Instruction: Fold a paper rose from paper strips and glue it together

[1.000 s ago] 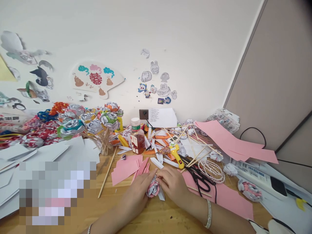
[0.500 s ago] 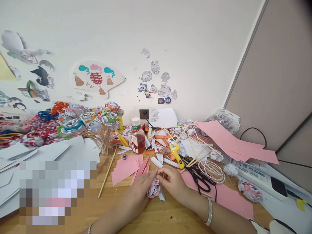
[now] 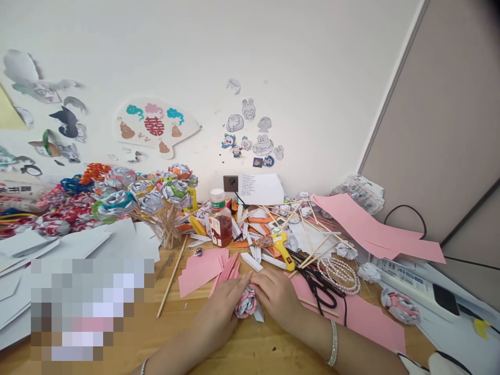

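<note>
A pink and white paper flower is held between my two hands, low over the wooden table. My left hand closes round its left side, fingers reaching over the top. My right hand has its bent fingers pressed at the flower's upper right edge, fingertips meeting those of the left. A white paper strip pokes out beneath the flower. Just beyond the hands lie pink paper strips and folded white strips. The palms hide part of the flower.
A yellow glue gun, black scissors and a pearl string lie to the right. Behind stands a bottle of reddish-brown contents. Paper flowers on sticks are bunched at left. A wooden stick lies left of the hands.
My right hand's fingers have shifted slightly, pressing closer to the flower's edge. The left hand keeps its place, and the flower stays between them.
</note>
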Motion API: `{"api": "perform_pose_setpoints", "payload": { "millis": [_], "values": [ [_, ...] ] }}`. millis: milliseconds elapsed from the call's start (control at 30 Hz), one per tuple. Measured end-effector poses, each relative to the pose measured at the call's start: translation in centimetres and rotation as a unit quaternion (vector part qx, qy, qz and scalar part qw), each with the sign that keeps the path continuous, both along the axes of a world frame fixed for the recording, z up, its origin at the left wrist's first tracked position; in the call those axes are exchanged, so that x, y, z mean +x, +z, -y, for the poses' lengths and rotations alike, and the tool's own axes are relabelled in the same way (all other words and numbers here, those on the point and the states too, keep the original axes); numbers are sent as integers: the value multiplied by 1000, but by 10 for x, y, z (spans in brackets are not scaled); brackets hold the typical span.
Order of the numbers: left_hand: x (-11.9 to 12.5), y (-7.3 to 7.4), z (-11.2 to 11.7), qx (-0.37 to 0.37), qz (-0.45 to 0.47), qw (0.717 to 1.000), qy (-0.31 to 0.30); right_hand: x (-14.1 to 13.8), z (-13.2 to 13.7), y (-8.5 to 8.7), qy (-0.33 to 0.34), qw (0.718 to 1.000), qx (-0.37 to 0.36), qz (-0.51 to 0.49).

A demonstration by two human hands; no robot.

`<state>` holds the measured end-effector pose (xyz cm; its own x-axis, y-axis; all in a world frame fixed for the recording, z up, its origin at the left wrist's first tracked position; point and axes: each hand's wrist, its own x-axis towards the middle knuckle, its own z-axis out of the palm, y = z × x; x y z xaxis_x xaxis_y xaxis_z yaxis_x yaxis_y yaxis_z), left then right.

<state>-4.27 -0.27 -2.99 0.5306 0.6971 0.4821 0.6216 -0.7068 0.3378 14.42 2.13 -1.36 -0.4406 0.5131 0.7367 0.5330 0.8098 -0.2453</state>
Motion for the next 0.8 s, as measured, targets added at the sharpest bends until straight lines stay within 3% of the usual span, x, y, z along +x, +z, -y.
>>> {"api": "perform_pose_setpoints", "payload": {
  "millis": [267, 800],
  "values": [
    [-1, 9, 1, -42, 23, 998, 45, 5, 3, 4, 4, 1000, -10, -22],
    [-4, 5, -1, -28, 21, 998, 58, 7, 1, 1, 61, 998, 2, 8]
  ]
}}
